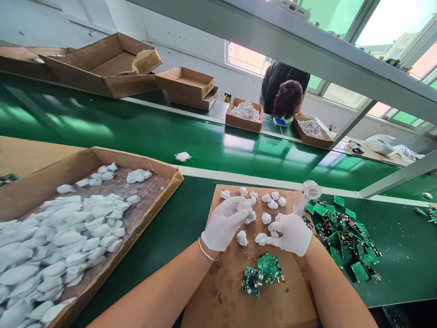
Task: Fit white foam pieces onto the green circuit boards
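Left hand (220, 230) and right hand (295, 233) held low over a cardboard sheet (227, 294)

Both forearms are stretched forward from the near side, angled inward, and white gloves are worn. The left hand is turned palm inward, its fingers curled; a white lump (245, 207) is gripped between thumb and fingers, above the sheet's far half. The right hand is laid lower, back upward, with thumb and forefinger bent around a small white piece (275, 233) — whether it is gripped cannot be told. Just beyond the thumb tip, a rounded lump (261, 239) is seen on the sheet.

Loose lumps (272, 200) are scattered toward the sheet's far edge. A clear plastic piece (304, 199) is seen behind the right hand, near the far right corner — its lower end is hidden. Nearer the middle, green circuit boards (253, 280) are laid, below both hands.
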A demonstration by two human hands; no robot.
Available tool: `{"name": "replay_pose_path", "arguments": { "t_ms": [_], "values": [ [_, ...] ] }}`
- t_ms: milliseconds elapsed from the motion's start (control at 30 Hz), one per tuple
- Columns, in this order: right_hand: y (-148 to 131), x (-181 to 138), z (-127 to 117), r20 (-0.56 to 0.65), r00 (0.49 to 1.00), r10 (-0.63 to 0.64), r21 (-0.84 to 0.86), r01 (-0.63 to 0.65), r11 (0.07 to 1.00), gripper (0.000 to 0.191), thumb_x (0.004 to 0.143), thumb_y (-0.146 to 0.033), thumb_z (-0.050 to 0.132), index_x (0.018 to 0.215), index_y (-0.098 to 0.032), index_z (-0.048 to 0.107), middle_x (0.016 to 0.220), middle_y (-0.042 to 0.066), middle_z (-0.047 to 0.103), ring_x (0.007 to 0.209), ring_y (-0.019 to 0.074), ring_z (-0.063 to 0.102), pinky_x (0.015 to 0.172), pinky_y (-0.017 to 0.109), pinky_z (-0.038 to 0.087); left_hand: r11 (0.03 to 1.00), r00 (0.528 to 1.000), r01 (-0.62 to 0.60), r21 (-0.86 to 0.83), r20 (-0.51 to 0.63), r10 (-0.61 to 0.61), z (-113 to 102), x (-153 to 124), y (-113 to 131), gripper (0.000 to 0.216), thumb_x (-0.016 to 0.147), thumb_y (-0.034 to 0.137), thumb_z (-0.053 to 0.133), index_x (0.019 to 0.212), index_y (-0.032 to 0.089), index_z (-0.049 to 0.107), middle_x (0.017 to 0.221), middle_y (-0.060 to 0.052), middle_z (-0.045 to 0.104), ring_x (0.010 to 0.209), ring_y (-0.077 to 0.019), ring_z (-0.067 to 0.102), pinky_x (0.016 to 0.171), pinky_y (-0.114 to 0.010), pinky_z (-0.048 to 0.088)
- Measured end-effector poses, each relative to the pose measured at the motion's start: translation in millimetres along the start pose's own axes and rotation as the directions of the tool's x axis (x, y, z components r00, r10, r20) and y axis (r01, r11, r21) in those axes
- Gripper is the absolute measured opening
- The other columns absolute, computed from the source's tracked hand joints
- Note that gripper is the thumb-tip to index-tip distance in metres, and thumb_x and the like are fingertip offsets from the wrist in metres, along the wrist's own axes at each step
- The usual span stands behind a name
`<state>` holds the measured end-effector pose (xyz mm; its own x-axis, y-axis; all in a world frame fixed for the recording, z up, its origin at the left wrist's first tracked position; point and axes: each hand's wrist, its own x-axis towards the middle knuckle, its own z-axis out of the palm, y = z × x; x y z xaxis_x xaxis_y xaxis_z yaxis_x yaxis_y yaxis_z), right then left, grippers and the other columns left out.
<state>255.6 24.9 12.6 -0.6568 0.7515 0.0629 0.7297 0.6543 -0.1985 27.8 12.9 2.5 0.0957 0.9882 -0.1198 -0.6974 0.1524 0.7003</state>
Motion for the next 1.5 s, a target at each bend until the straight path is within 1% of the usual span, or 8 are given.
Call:
{"name": "replay_pose_path", "arguments": {
  "t_ms": [200, 467, 667, 900, 1000, 1200, 1367, 1500],
  "values": [
    [-6, -1, 4, -0.199, 0.97, 0.139, 0.291, -0.077, 0.954, 0.024, 0.076, -0.046, 0.072, 0.082, -0.024, 0.072, 0.054, -0.001, 0.058, 0.05, 0.0125, 0.048, 0.055, 0.027, 0.033, 0.975, 0.997, -0.041, 0.219, 0.068, 0.026, 5, -7, -9, 0.03, 0.063, 0.011, 0.081, 0.088, 0.017, 0.065, 0.081, -0.002, 0.069, 0.08, -0.0171, 0.065, 0.074, -0.03, 0.055],
    [-41, 2, 15, -0.009, 0.916, 0.401, 0.863, -0.196, 0.466, 0.038, 0.066, -0.029, 0.081, 0.1, -0.021, 0.066, 0.084, 0.003, 0.073, 0.073, 0.0199, 0.067, 0.067, 0.033, 0.055, 0.719, 0.97, -0.237, 0.653, 0.202, 0.136, -7, -15, -27, 0.035, 0.059, 0.011, 0.081, 0.091, 0.022, 0.072, 0.091, -0.006, 0.07, 0.086, -0.0221, 0.064, 0.082, -0.034, 0.052],
    [-40, 1, 10, 0.137, 0.925, 0.355, 0.967, -0.202, 0.153, 0.028, 0.072, -0.035, 0.078, 0.088, -0.017, 0.062, 0.066, 0.0, 0.069, 0.057, 0.0154, 0.065, 0.056, 0.028, 0.054, 0.956, 0.951, 0.042, 0.291, 0.282, -0.127, 0, -17, -26, 0.043, 0.065, 0.016, 0.08, 0.107, 0.02, 0.07, 0.098, -0.007, 0.069, 0.086, -0.021, 0.065, 0.08, -0.036, 0.054],
    [-42, 5, 17, 0.119, 0.918, 0.379, 0.991, -0.132, 0.009, 0.036, 0.07, -0.036, 0.08, 0.088, -0.019, 0.053, 0.061, -0.004, 0.06, 0.05, 0.013, 0.058, 0.049, 0.026, 0.047, 0.918, 0.873, 0.394, 0.043, 0.296, -0.388, 1, -11, -20, 0.028, 0.063, 0.015, 0.078, 0.09, 0.015, 0.073, 0.076, -0.005, 0.067, 0.063, -0.0159, 0.065, 0.054, -0.024, 0.05],
    [-42, 4, 23, 0.076, 0.934, 0.349, 0.994, -0.101, 0.053, 0.035, 0.071, -0.033, 0.077, 0.09, -0.022, 0.05, 0.065, -0.004, 0.057, 0.056, 0.0141, 0.058, 0.054, 0.029, 0.048, 0.928, 0.871, 0.336, 0.16, 0.323, -0.371, 0, -9, -18, 0.018, 0.066, 0.022, 0.075, 0.082, 0.014, 0.07, 0.07, -0.005, 0.064, 0.055, -0.0138, 0.058, 0.043, -0.022, 0.042],
    [-49, -3, 29, -0.06, 0.946, 0.317, 0.917, -0.073, 0.392, 0.022, 0.073, -0.018, 0.069, 0.085, -0.022, 0.051, 0.066, -0.005, 0.051, 0.052, 0.0087, 0.042, 0.049, 0.022, 0.034, 0.837, 0.957, 0.056, 0.544, 0.209, -0.199, 9, -20, -18, 0.016, 0.074, 0.028, 0.072, 0.083, 0.015, 0.07, 0.065, -0.001, 0.061, 0.052, -0.0087, 0.046, 0.046, -0.021, 0.033],
    [-47, -4, 23, -0.264, 0.879, 0.398, 0.862, 0.029, 0.507, 0.005, 0.081, -0.024, 0.065, 0.082, -0.023, 0.061, 0.064, -0.001, 0.053, 0.058, 0.0153, 0.051, 0.055, 0.03, 0.045, 0.935, 0.993, 0.075, 0.348, 0.055, -0.101, 12, -18, -11, 0.02, 0.077, 0.029, 0.069, 0.066, 0.015, 0.06, 0.052, 0.002, 0.051, 0.043, -0.0075, 0.041, 0.041, -0.021, 0.03],
    [-32, -3, 20, -0.409, 0.791, 0.456, 0.769, 0.029, 0.639, 0.011, 0.087, -0.026, 0.06, 0.09, -0.025, 0.071, 0.083, 0.005, 0.062, 0.074, 0.0193, 0.057, 0.072, 0.036, 0.05, 0.997, 0.986, -0.075, 0.02, -0.148, 0.077, -4, 3, 14, 0.02, 0.07, 0.025, 0.069, 0.062, 0.016, 0.053, 0.051, 0.006, 0.041, 0.044, -0.0058, 0.038, 0.041, -0.019, 0.031]
  ]
}}
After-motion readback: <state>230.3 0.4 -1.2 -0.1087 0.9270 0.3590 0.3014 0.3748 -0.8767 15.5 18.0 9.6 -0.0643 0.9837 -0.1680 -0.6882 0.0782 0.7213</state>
